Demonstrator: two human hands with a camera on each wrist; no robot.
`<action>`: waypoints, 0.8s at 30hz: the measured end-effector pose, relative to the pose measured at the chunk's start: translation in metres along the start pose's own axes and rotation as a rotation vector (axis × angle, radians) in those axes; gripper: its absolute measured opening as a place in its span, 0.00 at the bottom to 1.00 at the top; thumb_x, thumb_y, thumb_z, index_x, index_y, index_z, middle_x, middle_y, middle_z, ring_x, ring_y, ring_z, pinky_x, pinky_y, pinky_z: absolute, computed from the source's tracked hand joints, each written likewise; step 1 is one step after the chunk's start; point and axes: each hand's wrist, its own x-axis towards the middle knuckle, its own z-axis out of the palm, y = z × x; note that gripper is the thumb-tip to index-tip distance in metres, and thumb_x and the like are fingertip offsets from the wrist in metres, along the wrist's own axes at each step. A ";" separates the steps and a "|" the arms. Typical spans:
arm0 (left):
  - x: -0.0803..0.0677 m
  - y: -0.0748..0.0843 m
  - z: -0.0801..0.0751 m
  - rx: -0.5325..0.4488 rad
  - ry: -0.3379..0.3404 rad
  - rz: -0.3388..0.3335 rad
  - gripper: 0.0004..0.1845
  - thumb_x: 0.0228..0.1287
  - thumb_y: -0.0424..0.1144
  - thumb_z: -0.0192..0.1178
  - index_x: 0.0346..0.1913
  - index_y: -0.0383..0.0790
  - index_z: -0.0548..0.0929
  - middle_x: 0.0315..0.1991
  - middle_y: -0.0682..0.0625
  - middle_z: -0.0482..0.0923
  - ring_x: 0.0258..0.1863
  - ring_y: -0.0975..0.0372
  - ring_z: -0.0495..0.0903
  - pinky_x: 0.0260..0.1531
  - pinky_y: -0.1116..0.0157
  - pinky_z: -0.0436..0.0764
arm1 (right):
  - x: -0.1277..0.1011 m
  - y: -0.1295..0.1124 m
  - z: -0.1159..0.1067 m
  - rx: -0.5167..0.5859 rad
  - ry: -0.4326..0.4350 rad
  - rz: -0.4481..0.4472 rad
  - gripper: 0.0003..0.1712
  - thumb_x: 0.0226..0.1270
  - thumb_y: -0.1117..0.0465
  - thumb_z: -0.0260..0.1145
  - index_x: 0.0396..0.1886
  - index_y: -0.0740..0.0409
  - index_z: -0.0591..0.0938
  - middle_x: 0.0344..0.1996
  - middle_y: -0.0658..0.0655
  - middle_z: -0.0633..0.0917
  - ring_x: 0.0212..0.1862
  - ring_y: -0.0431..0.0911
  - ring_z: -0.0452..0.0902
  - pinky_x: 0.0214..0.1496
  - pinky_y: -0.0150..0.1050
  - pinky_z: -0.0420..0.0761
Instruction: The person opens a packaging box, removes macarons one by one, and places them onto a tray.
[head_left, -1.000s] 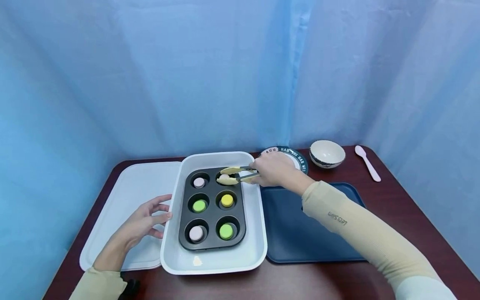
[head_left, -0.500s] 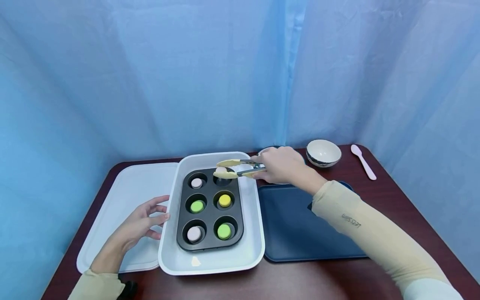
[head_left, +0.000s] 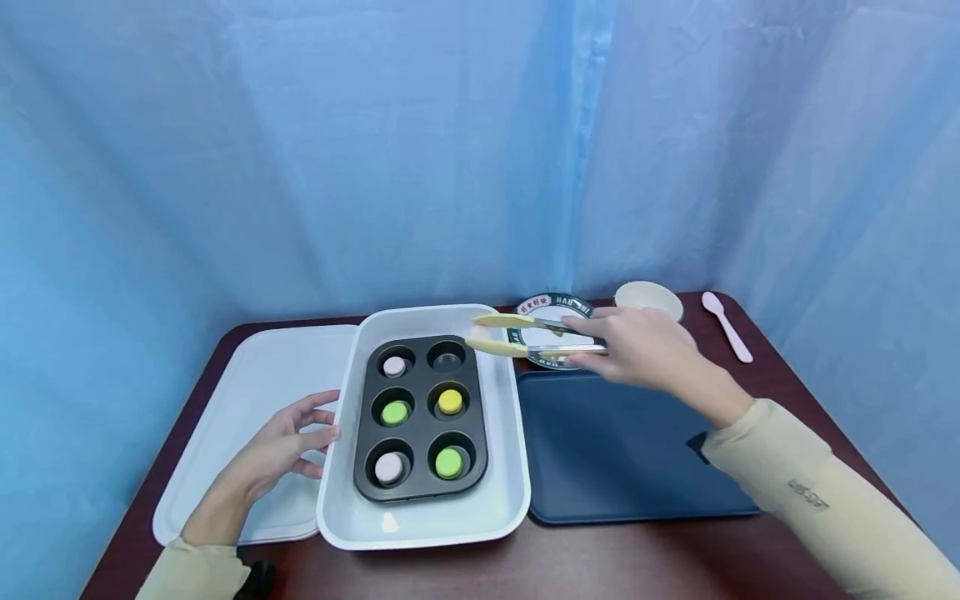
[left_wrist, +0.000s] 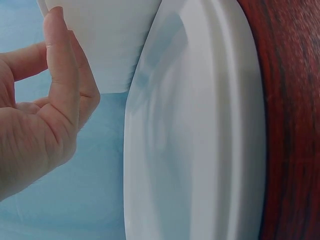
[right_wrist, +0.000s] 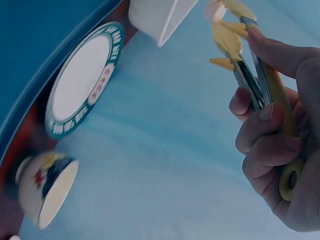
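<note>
My right hand (head_left: pixel 637 350) grips yellow-tipped tongs (head_left: pixel 525 335) above the right rim of the white baking dish (head_left: pixel 517 475). The tong tips pinch a pale pink macaron (head_left: pixel 476 334), also seen in the right wrist view (right_wrist: pixel 215 10). A dark six-cup muffin tin (head_left: pixel 420 492) sits in the dish. Its cups hold a pink macaron (head_left: pixel 393 365), two green ones (head_left: pixel 394 412), a yellow one (head_left: pixel 450 401) and a pale one (head_left: pixel 387 467). The far right cup (head_left: pixel 447 360) is empty. My left hand (head_left: pixel 288 442) rests with relaxed fingers (left_wrist: pixel 55 100) against the dish's left wall.
A white flat lid (head_left: pixel 255 392) lies under my left hand. A blue tray (head_left: pixel 622 458) lies right of the dish. Behind it stand a green-rimmed plate (head_left: pixel 551 304), a bowl (head_left: pixel 648 296) and a pink spoon (head_left: pixel 726 325). Blue curtains surround the table.
The tongs lifted the pale macaron out of the far right cup and carried it right, over the dish's rim towards the plate. The left hand has stayed put.
</note>
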 end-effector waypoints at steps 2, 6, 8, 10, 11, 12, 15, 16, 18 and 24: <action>0.000 0.000 0.001 -0.002 -0.003 0.001 0.37 0.71 0.37 0.64 0.77 0.38 0.60 0.58 0.34 0.72 0.38 0.52 0.82 0.31 0.51 0.89 | -0.013 0.006 -0.003 0.011 0.024 0.015 0.34 0.60 0.39 0.75 0.64 0.47 0.83 0.22 0.46 0.76 0.19 0.39 0.62 0.16 0.35 0.59; 0.000 0.002 0.002 -0.002 -0.007 0.002 0.37 0.71 0.37 0.64 0.77 0.38 0.60 0.57 0.34 0.72 0.38 0.52 0.82 0.31 0.51 0.89 | -0.036 0.018 -0.006 0.018 0.074 0.029 0.34 0.59 0.40 0.76 0.63 0.47 0.84 0.20 0.44 0.71 0.18 0.38 0.58 0.15 0.34 0.58; 0.001 0.002 0.002 -0.003 -0.009 0.003 0.36 0.71 0.37 0.64 0.77 0.38 0.60 0.57 0.34 0.71 0.38 0.52 0.82 0.31 0.51 0.89 | -0.046 0.023 -0.007 0.018 0.081 0.043 0.33 0.58 0.40 0.77 0.62 0.46 0.85 0.20 0.42 0.70 0.18 0.37 0.58 0.17 0.35 0.61; 0.001 0.002 0.003 -0.004 -0.009 0.003 0.36 0.71 0.37 0.63 0.77 0.38 0.60 0.57 0.34 0.71 0.38 0.52 0.82 0.31 0.51 0.89 | -0.055 0.028 -0.006 0.018 0.077 0.061 0.34 0.57 0.40 0.77 0.62 0.46 0.85 0.18 0.41 0.68 0.18 0.36 0.58 0.29 0.44 0.75; 0.001 0.002 0.003 -0.005 -0.009 0.003 0.36 0.71 0.37 0.63 0.77 0.38 0.60 0.57 0.34 0.71 0.38 0.52 0.82 0.31 0.51 0.89 | -0.058 0.030 -0.006 0.018 0.078 0.065 0.33 0.57 0.41 0.77 0.62 0.46 0.85 0.18 0.41 0.67 0.18 0.36 0.58 0.30 0.46 0.75; 0.001 0.001 0.003 -0.005 -0.008 0.001 0.36 0.71 0.36 0.63 0.77 0.38 0.60 0.57 0.34 0.71 0.38 0.52 0.82 0.30 0.52 0.89 | -0.061 0.031 -0.005 0.019 0.079 0.068 0.33 0.57 0.41 0.77 0.61 0.47 0.85 0.18 0.40 0.67 0.18 0.36 0.58 0.37 0.50 0.75; 0.002 0.001 0.003 0.000 -0.003 0.001 0.36 0.71 0.37 0.63 0.77 0.38 0.61 0.57 0.34 0.72 0.38 0.52 0.81 0.30 0.52 0.89 | -0.070 0.036 -0.003 0.011 0.082 0.070 0.33 0.57 0.40 0.77 0.61 0.47 0.85 0.17 0.40 0.65 0.17 0.35 0.56 0.37 0.49 0.75; 0.002 0.001 0.003 0.001 -0.002 0.001 0.36 0.71 0.37 0.64 0.77 0.39 0.61 0.57 0.34 0.72 0.39 0.52 0.81 0.30 0.52 0.89 | -0.073 0.037 -0.002 0.009 0.083 0.065 0.33 0.57 0.40 0.77 0.61 0.47 0.85 0.17 0.40 0.65 0.17 0.35 0.55 0.27 0.43 0.71; 0.002 0.000 0.003 0.005 0.000 0.002 0.36 0.70 0.37 0.64 0.77 0.39 0.61 0.57 0.34 0.72 0.39 0.52 0.81 0.31 0.52 0.89 | -0.078 0.039 0.000 0.001 0.081 0.058 0.33 0.57 0.40 0.76 0.61 0.46 0.85 0.17 0.40 0.64 0.16 0.34 0.53 0.19 0.36 0.63; 0.002 0.000 0.003 0.009 0.006 0.004 0.37 0.70 0.37 0.65 0.77 0.39 0.61 0.56 0.34 0.72 0.39 0.51 0.82 0.30 0.52 0.89 | -0.093 0.043 0.011 0.021 0.030 0.070 0.32 0.57 0.40 0.77 0.60 0.46 0.86 0.19 0.40 0.65 0.17 0.33 0.55 0.18 0.34 0.63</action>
